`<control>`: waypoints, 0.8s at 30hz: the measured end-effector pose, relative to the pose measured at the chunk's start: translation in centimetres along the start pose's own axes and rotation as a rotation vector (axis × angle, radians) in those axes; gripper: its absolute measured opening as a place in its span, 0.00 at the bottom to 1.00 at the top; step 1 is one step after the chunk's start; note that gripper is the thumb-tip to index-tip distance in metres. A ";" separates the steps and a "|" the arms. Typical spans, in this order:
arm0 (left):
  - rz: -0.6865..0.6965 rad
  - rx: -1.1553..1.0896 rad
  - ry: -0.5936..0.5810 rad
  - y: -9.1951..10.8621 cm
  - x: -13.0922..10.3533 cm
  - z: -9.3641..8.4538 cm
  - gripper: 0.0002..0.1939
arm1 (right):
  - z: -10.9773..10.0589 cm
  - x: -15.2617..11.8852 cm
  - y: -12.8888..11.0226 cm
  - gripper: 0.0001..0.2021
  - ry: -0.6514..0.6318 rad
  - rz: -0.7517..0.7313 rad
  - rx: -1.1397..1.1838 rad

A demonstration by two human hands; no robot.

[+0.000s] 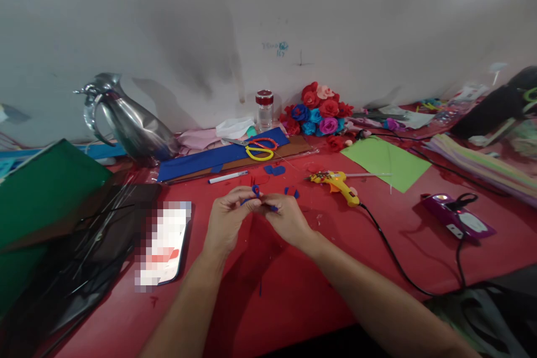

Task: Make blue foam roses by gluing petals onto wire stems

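Between my two hands is a small rolled piece of blue craft material, with a bit of red in its curl. My left hand pinches it from the left, fingers closed. From the right, my right hand is closed too, with a bit of blue showing between its fingers. The fingers partly hide the piece. Just beyond my hands lie blue cut petal shapes and a blue-and-red scrap. A white marker lies to the left of them.
A yellow glue gun lies right of my hands, its cord trailing to a purple power strip. Scissors rest on blue sheets. Behind are a jar, craft roses and a metal jug. A phone lies left.
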State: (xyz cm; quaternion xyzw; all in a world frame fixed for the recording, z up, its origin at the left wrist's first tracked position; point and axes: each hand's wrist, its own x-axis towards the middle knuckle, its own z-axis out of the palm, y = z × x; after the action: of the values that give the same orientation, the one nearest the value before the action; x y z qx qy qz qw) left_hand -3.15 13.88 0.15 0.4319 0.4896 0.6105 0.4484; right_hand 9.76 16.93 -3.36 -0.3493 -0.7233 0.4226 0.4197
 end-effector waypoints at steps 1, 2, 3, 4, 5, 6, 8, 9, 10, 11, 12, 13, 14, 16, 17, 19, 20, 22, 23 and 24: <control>-0.007 0.005 0.007 -0.1 0.0 0.0 0.02 | 0.1 0.0 0.1 0.09 -0.006 0.017 0.041; -0.014 0.015 0.011 -0.2 0.1 -0.1 0.02 | 0.1 0.0 0.1 0.09 -0.013 0.031 0.077; -0.018 0.028 0.012 -0.2 0.1 -0.1 0.01 | 0.2 0.0 0.1 0.09 -0.021 0.043 0.110; -0.020 0.039 0.012 -0.3 0.1 -0.2 0.00 | 0.2 -0.1 0.2 0.09 -0.030 0.054 0.140; -0.024 0.045 0.010 -0.3 0.1 -0.2 0.00 | 0.3 -0.1 0.2 0.10 -0.039 0.064 0.167; -0.027 0.045 0.008 -0.3 0.1 -0.3 0.01 | 0.3 -0.1 0.2 0.10 -0.049 0.073 0.187; -0.033 0.033 0.009 -0.3 0.1 -0.3 0.01 | 0.4 -0.1 0.2 0.10 -0.063 0.086 0.208; -0.038 0.029 0.009 -0.2 0.1 -0.3 0.01 | 0.4 -0.1 0.2 0.10 -0.070 0.089 0.214; -0.045 0.028 0.009 -0.2 0.0 -0.3 0.01 | 0.4 -0.1 0.2 0.10 -0.076 0.090 0.217; -0.051 0.029 0.011 -0.2 0.0 -0.2 0.01 | 0.4 -0.1 0.2 0.10 -0.083 0.092 0.220; -0.057 0.031 0.017 -0.1 0.0 -0.2 0.02 | 0.4 -0.1 0.2 0.11 -0.090 0.095 0.220; -0.062 0.037 0.024 -0.1 0.0 -0.2 0.03 | 0.4 -0.1 0.2 0.11 -0.095 0.099 0.217; -0.065 0.047 0.031 0.0 -0.1 -0.1 0.03 | 0.3 -0.1 0.2 0.11 -0.097 0.101 0.210; -0.058 0.082 0.038 0.1 -0.2 -0.1 0.05 | 0.2 0.0 0.2 0.11 -0.091 0.099 0.199; -0.049 0.105 0.037 0.1 -0.3 -0.1 0.05 | 0.2 0.0 0.2 0.11 -0.090 0.097 0.196; -0.021 0.151 0.032 0.0 -0.4 -0.1 0.06 | 0.1 0.0 0.2 0.12 -0.098 0.093 0.186; -0.008 0.167 0.029 0.0 -0.4 -0.1 0.06 | 0.1 0.0 0.2 0.12 -0.107 0.091 0.174; 0.005 0.180 0.022 -0.1 -0.4 -0.2 0.06 | -0.1 0.0 0.2 0.12 -0.124 0.083 0.129; 0.006 0.181 0.018 -0.2 -0.3 -0.2 0.06 | -0.2 0.0 0.2 0.12 -0.132 0.077 0.105; 0.005 0.181 0.012 -0.2 -0.3 -0.3 0.06 | -0.2 0.0 0.2 0.12 -0.139 0.071 0.086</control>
State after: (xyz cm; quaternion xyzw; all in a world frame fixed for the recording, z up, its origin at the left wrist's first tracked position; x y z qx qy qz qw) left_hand -3.32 13.57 -0.13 0.4680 0.5444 0.5676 0.4031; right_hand 10.00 17.12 -3.48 -0.3265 -0.7189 0.4911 0.3679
